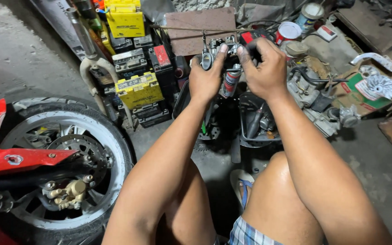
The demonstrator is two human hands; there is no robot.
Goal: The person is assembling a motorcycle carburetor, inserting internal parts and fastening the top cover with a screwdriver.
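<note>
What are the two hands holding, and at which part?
Both hold one small metal carburettor-like part: left hand grips its left side, right hand its right side, fingertips on top.

I see my left hand [208, 75] and right hand [263, 68] bare, fingertips smudged dark with grease; forearms without sleeves; knees bare; blue-and-white plaid shorts [246, 233]; a blue-strapped flip-flop [242, 185] on one foot.

Both hands raised together over the knees: left hand [208, 77] and right hand [263, 68] gripping a small metal carburettor [223, 52]. Spray can [230, 82] just below. Motorcycle front wheel [64, 163] at left, stacked batteries [139, 86] behind.
</note>
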